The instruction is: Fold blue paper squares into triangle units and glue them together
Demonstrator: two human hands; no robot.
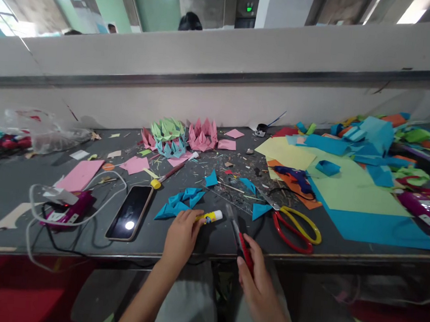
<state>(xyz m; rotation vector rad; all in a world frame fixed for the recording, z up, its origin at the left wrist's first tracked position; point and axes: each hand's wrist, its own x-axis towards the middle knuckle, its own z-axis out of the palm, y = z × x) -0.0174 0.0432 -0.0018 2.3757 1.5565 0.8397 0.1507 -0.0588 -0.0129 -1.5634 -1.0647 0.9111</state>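
Note:
My left hand (183,230) is closed around the back end of a yellow glue stick (210,217), whose white end points right. Just behind that hand lie folded blue paper pieces (182,201). In my right hand (256,273) is a red-handled utility knife (244,248), its pale blade tilted up and left over the table's front part. Red and yellow scissors (295,227) rest to the right of the knife, blades pointing away. Small blue paper pieces (211,179) lie beyond the glue stick, and a blue triangle (260,211) sits by the scissors.
A phone (129,213) and a purple power strip (71,209) with cables lie left. Folded paper shapes in green (168,129) and pink (202,135) stand farther back. A glue gun (295,179), paper sheets (362,187) and a heap of scraps (373,138) occupy the right.

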